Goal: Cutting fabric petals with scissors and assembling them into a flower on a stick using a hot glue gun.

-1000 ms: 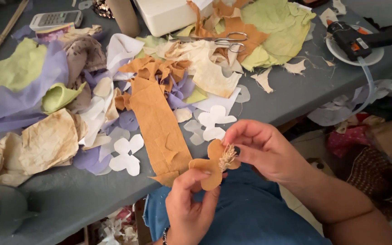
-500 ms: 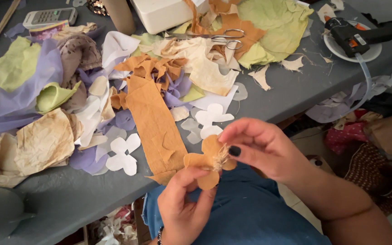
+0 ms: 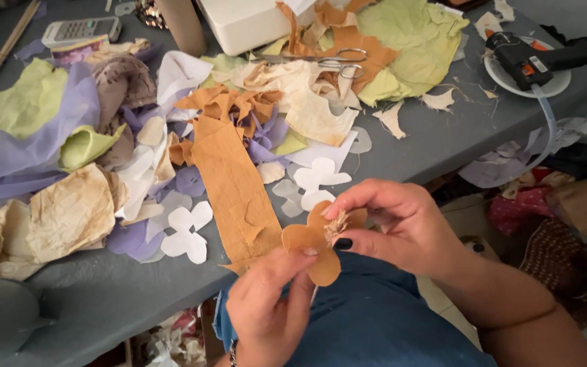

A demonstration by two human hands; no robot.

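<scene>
An orange fabric flower (image 3: 310, 245) with rounded petals is held just off the table's front edge, above my lap. My left hand (image 3: 270, 309) pinches its lower petal from below. My right hand (image 3: 392, 224) grips the flower from the right, thumb and forefinger on a frayed tan tuft (image 3: 336, 224) at its centre. A long orange fabric strip (image 3: 232, 183) lies on the grey table (image 3: 429, 146) just left of the flower. White flower cut-outs (image 3: 319, 178) lie behind my hands and another white cut-out (image 3: 188, 230) sits to the left.
Heaps of green, lilac, cream and orange fabric scraps cover the table. Scissors (image 3: 338, 62) lie at the back by a white box (image 3: 253, 24). A black glue gun (image 3: 535, 58) rests on a white plate at the far right. A calculator (image 3: 79, 28) sits back left.
The flower and both hands have stayed near the table's front edge. My right fingers have shifted on the tuft at the flower's centre; the view has drifted slightly.
</scene>
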